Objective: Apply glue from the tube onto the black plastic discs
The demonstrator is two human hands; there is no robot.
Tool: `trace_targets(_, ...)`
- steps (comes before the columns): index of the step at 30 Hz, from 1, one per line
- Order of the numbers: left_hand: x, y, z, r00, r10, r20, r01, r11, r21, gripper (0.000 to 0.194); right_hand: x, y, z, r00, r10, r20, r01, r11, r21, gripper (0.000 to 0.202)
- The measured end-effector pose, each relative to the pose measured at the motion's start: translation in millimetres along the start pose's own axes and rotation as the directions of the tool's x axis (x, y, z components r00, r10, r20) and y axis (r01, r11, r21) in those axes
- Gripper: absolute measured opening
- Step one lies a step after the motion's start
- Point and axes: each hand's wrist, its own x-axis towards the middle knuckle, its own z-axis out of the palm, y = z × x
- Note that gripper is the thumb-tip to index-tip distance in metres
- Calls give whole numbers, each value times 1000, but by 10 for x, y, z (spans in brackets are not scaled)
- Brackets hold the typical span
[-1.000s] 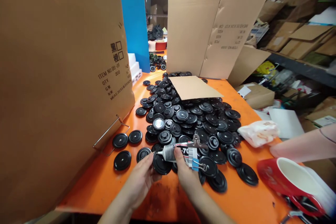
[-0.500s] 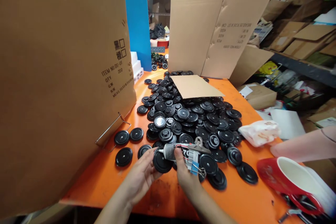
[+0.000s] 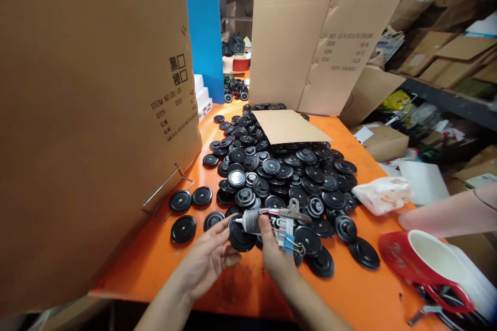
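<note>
Between the fingers of my left hand (image 3: 205, 264) is a round black disc (image 3: 241, 237), held by its edge and tilted toward me. My right hand (image 3: 276, 253) is closed around a glue tube (image 3: 254, 221) with a white nozzle, its thumb pressed on the tube's side. The nozzle tip is at the disc's upper left face; whether it touches I cannot tell. A metal bulldog clip (image 3: 295, 211) and a blue binder clip (image 3: 288, 243) grip the tube's tail. Several single black discs (image 3: 183, 228) lie left of my hands.
A heap of black discs (image 3: 272, 167) covers the orange table (image 3: 233, 289), with a cardboard sheet (image 3: 291, 127) on it. Tall cartons (image 3: 97, 114) stand left and at the back. A red mug (image 3: 404, 258), a plastic bag (image 3: 382, 195) and another person's arm (image 3: 454, 213) are at the right.
The disc and nozzle have shifted very slightly to the right in view. Both hands keep their hold, and the rest of the table looks the same.
</note>
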Motion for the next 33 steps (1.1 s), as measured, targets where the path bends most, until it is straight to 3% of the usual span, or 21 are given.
trace_targets(7,7,-5,8,999,14,-52,-15,1000,-20,35,14,-49,21,997,32,69,-36,997,69,31)
trace_targets(11,1,2,9,1000,9,13,-8,1000,-21,37,43,-30,10,999,33,43,-35,997,62,37)
trace_targets(17,11,-2,29,999,14,-46,-16,999,-32,31,55,19,14,999,-11,31,10,1000,21,41)
trace_targets(22,9,-2,22,999,29,21,-28,999,-45,33,57,5,16,1000,-19,23,19,1000,-5,42)
trace_targets(25,15,-14,32,999,36,-33,-38,998,-54,31,54,-15,21,998,11,59,-12,1000,26,36)
trace_targets(28,14,-23,38,997,41,-63,-42,999,-15,31,60,-20,18,996,33,78,-38,998,56,31)
trace_targets(33,-4,-14,30,996,85,-39,-82,993,84,35,92,-13,-1,998,-22,60,23,1000,-18,28)
